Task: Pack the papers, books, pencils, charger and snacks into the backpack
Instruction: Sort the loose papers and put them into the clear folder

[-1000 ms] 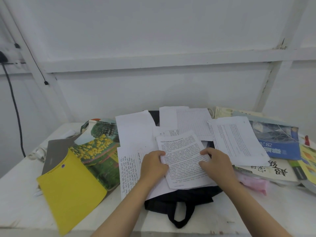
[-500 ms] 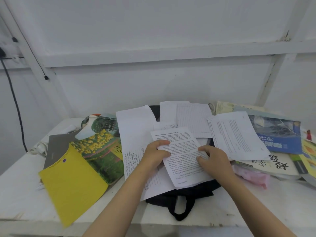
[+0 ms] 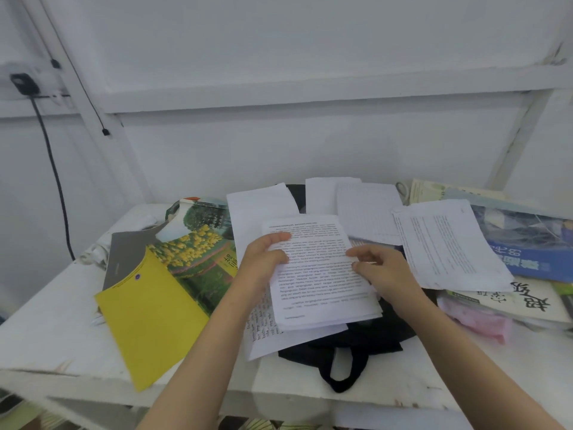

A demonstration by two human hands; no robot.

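A black backpack (image 3: pixel 366 339) lies flat on the white table, mostly covered by loose papers. My left hand (image 3: pixel 263 259) grips the left edge of a printed sheet (image 3: pixel 319 274), thumb on top, and lifts it with a few sheets beneath. My right hand (image 3: pixel 381 268) touches the sheet's right edge with loosely bent fingers. More papers (image 3: pixel 446 243) lie spread behind and to the right. Books sit at both sides: a flower-cover book (image 3: pixel 201 252) on the left, a blue book (image 3: pixel 533 243) on the right.
A yellow folder (image 3: pixel 148 315) hangs over the table's front-left edge, a grey one (image 3: pixel 127 252) behind it. A pink packet (image 3: pixel 477 321) lies under the right-hand books. A black cable (image 3: pixel 52 169) runs down the left wall. The white wall stands close behind the table.
Both hands moved up and away from me with the printed sheet, raising it off the pile. My left thumb came over its left edge, and my right hand slid to the right edge.
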